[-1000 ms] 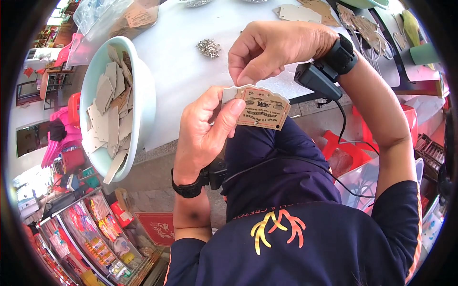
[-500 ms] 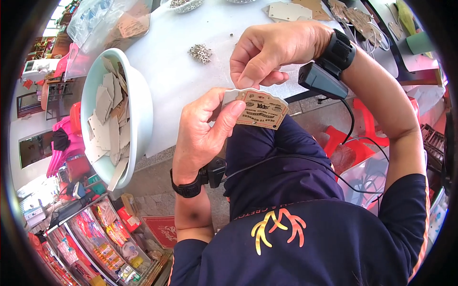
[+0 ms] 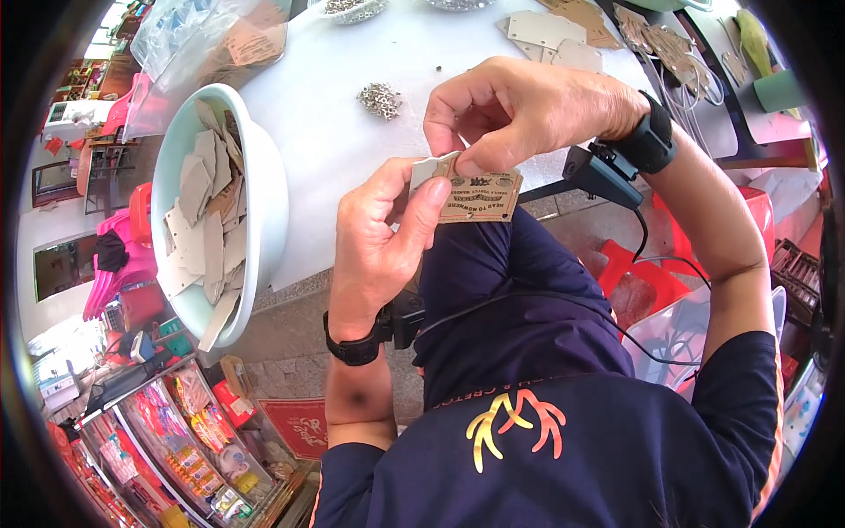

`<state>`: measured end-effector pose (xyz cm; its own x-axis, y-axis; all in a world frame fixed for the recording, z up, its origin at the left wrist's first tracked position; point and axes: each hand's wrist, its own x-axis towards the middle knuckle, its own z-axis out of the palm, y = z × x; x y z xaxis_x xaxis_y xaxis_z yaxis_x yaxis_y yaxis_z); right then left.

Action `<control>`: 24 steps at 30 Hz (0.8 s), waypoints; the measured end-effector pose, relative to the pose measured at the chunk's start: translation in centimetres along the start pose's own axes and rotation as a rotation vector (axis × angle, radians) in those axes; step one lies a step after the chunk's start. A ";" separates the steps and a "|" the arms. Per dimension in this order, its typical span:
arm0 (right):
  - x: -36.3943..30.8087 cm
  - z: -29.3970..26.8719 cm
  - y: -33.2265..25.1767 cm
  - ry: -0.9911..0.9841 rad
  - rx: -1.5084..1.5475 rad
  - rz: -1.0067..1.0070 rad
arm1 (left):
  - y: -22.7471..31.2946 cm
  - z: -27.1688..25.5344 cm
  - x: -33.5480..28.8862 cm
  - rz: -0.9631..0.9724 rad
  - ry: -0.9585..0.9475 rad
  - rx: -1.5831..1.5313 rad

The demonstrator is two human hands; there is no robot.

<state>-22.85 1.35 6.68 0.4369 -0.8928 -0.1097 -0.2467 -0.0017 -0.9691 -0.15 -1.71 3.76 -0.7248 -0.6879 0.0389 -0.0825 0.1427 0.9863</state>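
Note:
A tan printed cardboard card (image 3: 480,199) with a wavy upper edge is gripped at its left end by my left hand (image 3: 387,233), thumb on the front face. My right hand (image 3: 519,119) pinches the card's upper edge, its thumb over the printed side. Whether a small part sits between those right fingers is hidden. Beyond the hands, a little heap of small silvery metal pieces (image 3: 379,101) lies on the white table (image 3: 308,114). One tiny dark piece (image 3: 438,68) rests apart from it.
Left of the hands stands a pale blue basin (image 3: 273,211) full of grey-backed cards (image 3: 195,189). Clear bowls of metal bits (image 3: 352,9) sit at the far edge. More cards (image 3: 537,31) lie at far right. A red stool (image 3: 634,282) is by my right side.
My right hand has come down and right onto the card's upper edge, its thumb now covering part of the print. The card has tilted slightly in my left hand.

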 end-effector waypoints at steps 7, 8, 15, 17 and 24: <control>-0.2 0.6 0.5 0.070 -0.101 -0.071 | -0.2 0.1 0.1 0.024 0.028 0.044; -0.3 0.7 0.4 0.090 -0.130 -0.080 | -0.3 0.1 0.1 0.024 0.029 0.044; -0.4 1.2 0.2 0.186 0.044 -0.001 | -1.6 0.2 0.3 0.064 0.109 0.039; -0.3 1.5 0.6 0.216 0.046 -0.013 | -1.8 0.5 0.5 0.119 0.187 0.071; -0.3 2.8 1.0 0.334 0.027 0.012 | -1.4 1.7 0.3 0.141 0.321 -0.166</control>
<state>-20.79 2.92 5.08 0.1252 -0.9910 -0.0469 -0.2250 0.0177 -0.9742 -1.37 -0.92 2.17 -0.4680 -0.8613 0.1979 0.1335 0.1525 0.9792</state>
